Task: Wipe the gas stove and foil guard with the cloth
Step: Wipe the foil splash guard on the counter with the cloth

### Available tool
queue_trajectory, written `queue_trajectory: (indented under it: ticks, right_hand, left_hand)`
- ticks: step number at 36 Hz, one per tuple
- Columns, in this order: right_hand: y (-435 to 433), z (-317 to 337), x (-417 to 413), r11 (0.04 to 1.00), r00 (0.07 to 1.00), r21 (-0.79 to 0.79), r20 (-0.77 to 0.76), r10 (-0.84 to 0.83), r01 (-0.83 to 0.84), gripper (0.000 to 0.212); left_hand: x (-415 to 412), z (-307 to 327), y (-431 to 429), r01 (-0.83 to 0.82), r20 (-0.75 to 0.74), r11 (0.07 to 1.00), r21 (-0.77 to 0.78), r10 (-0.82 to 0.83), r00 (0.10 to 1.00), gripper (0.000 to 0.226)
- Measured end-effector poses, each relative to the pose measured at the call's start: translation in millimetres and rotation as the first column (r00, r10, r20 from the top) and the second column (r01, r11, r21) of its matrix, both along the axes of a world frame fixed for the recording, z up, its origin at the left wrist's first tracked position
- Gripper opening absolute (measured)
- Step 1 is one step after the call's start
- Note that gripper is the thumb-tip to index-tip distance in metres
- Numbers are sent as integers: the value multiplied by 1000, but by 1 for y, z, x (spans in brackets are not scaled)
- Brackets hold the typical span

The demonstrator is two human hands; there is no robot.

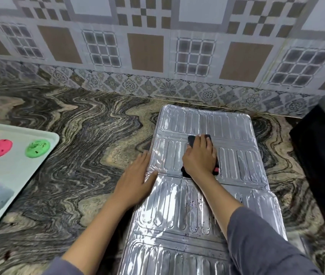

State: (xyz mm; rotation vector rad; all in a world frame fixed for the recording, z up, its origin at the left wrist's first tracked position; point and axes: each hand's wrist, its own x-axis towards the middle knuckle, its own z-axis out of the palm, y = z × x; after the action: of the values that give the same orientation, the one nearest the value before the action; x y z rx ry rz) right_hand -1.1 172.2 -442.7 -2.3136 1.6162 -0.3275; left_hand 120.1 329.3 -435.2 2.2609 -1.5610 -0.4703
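Note:
A silver embossed foil guard (177,211) lies flat on the marble counter, stretching from near the wall toward me. My right hand (200,157) presses a dark cloth (192,140) onto its middle panel; the cloth shows at my fingertips and beside my wrist. My left hand (137,175) lies flat, fingers apart, on the guard's left edge. Small dark specks dot the near panel. The black gas stove (320,155) stands at the right edge, only partly in view.
A pale tray (44,153) at the left holds yellow, pink and green blobs and a grey mass. Swirled marble counter (78,135) spreads between tray and guard. A patterned tiled wall (157,56) rises behind.

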Motion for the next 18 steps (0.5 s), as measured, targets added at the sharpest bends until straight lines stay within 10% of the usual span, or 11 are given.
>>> queue_trajectory:
  ticks: [10, 18]
  right_hand:
    - [5, 1, 32, 992, 992, 0, -10, 125, -125, 53]
    - [6, -1, 63, 847, 846, -14, -53, 530, -532, 51]
  left_hand:
    - [-5, -20, 8, -10, 186, 995, 95, -8, 983, 64]
    - [-8, -19, 8, -43, 177, 997, 66, 30, 984, 60]
